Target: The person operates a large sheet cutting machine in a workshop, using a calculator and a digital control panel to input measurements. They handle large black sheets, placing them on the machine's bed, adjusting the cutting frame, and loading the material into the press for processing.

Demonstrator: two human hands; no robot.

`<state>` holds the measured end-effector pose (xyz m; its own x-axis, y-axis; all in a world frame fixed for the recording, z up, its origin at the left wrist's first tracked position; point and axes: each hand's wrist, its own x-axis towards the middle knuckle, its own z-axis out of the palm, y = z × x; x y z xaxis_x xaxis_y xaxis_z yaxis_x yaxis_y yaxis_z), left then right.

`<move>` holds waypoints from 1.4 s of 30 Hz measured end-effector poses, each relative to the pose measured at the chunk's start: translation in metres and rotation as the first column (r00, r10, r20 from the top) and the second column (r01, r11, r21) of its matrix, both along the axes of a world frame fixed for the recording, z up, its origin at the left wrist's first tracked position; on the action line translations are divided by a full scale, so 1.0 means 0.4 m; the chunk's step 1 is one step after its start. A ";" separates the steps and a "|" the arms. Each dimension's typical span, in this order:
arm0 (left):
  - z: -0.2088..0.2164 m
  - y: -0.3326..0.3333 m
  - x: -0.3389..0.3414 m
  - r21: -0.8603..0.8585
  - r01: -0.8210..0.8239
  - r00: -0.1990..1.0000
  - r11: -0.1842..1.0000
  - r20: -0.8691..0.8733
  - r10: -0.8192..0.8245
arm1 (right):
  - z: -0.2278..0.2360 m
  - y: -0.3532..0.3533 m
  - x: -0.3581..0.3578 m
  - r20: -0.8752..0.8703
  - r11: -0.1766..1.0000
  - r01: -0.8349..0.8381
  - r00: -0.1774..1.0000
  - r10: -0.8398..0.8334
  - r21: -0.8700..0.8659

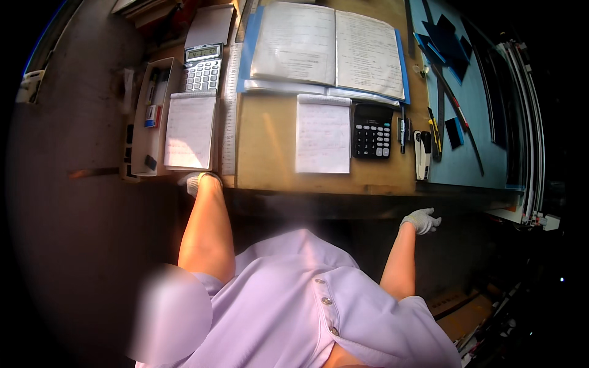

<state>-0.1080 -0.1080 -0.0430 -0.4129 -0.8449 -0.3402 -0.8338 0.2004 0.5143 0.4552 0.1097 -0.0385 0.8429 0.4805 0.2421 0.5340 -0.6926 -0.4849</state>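
Note:
My left hand (195, 183), in a pale glove, is at the desk's front edge, just below a notepad (190, 138) with a sunlit corner. Its fingers are mostly hidden, and whether it touches the pad is unclear. Off the desk's front edge, on the right, my right hand (421, 221) hangs in a white glove. Its fingers are stretched and a little apart, with nothing in them. Nearest to it on the desk lies a black and white stapler (422, 154). A second notepad (323, 135) lies mid-desk beside a black calculator (372, 133).
An open binder (370, 55) with written pages fills the back. A silver calculator (202, 69), a long ruler (229, 116) and a narrow box (139, 144) of small items stand left. Blue scraps and a yellow cutter (435, 130) lie right, near a metal rail (531, 122).

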 end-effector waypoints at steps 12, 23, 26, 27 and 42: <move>0.007 0.013 -0.010 -0.051 -0.043 0.998 0.998 -0.058 0.041 | 0.069 0.107 -0.474 0.058 0.209 -0.968 0.203 0.977 -0.137; -0.008 0.008 -0.004 -0.108 -0.113 0.990 0.988 -0.097 0.103 | 0.087 0.105 -0.548 0.018 0.280 -0.911 0.288 0.957 -0.302; -0.004 0.015 -0.007 -0.120 -0.118 0.989 0.986 -0.108 0.105 | 0.069 0.100 -0.540 0.063 0.283 -0.919 0.277 0.959 -0.275; -0.024 0.012 -0.022 -0.123 -0.118 0.988 0.985 -0.114 0.104 | 0.071 0.098 -0.540 0.076 0.285 -0.920 0.275 0.958 -0.267; -0.486 -0.264 -0.248 -0.462 0.064 0.993 0.884 -0.056 -0.101 | 0.108 0.011 -0.417 0.005 0.165 -0.982 0.166 0.986 0.095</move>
<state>-0.2071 -0.2135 -0.2375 -0.4966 -0.8606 0.1128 -0.7660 0.4956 0.4093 0.2883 0.1141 0.0047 -0.3089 0.9055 0.2911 0.7236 0.4223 -0.5460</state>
